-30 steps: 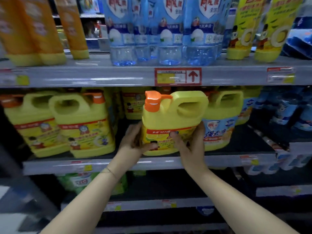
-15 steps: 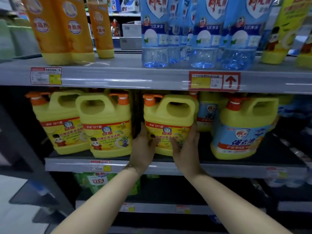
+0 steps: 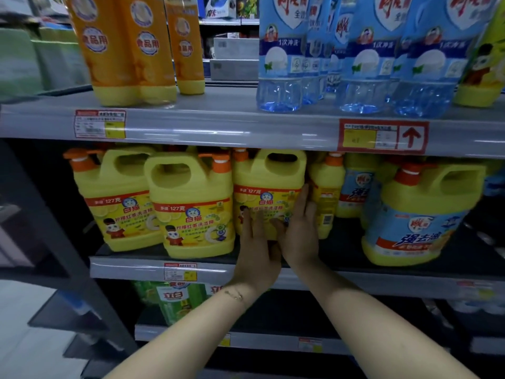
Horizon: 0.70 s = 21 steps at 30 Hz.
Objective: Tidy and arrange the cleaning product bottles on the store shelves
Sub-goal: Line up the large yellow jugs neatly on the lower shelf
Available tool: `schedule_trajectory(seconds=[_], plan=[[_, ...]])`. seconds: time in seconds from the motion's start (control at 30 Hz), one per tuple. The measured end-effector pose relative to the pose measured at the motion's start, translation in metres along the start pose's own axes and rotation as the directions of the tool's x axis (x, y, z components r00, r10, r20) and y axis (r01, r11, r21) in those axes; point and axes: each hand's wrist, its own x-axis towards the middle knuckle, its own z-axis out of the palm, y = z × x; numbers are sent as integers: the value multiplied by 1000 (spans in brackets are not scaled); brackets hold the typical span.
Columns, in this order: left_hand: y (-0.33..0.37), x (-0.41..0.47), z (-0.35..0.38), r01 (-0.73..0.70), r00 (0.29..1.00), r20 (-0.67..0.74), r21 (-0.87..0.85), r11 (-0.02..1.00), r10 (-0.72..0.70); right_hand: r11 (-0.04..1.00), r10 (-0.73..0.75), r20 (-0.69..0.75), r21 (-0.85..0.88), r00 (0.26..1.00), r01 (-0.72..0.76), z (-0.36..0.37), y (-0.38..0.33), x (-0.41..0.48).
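As the jug (image 3: 269,173) stands, straight fingers (image 3: 300,207) press it.

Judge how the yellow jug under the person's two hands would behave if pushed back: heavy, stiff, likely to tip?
Probably heavy: the yellow jug is large, with a moulded carry handle. Likely stiff: its walls show no denting under the left hand and right hand. Tipping seems unlikely: it is squat and wide.

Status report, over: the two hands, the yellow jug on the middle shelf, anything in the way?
Both open: left hand, right hand, flat on yellow jug. Jug upright on middle shelf, beside twin jug. Small yellow bottle close at right.
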Motion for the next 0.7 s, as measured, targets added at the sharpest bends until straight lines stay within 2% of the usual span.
schedule_trajectory(seconds=[0.13,0.23,0.33,0.43,0.5,0.57,0.63,0.7], plan=[[-14,-9,-25,-21,998,-56,-22,1000,20,1000,7,48,-15,999,-7,10,-1,10],[-31,-18,-52,-35,982,-186,25,999,39,999,-45,138,5,989,45,20,-5,12],[-50,-23,-81,14,920,-391,27,1000,-2,992,-106,153,82,982,95,25,-16,9],[-79,-16,-104,108,838,-533,-57,993,-121,931,-256,159,307,954,199,33,-31,-1],[-87,-11,-116,140,821,-523,-208,968,-231,898,-262,241,414,934,145,38,-49,-8],[-84,-7,-120,194,843,-413,-363,911,-344,890,-216,276,450,937,72,43,-63,-9],[-79,-9,-120,222,872,-334,-380,898,-357,891,-200,244,448,949,73,45,-69,-11],[-75,-14,-118,173,891,-339,-360,917,-302,897,-204,177,428,963,112,46,-67,-15]])
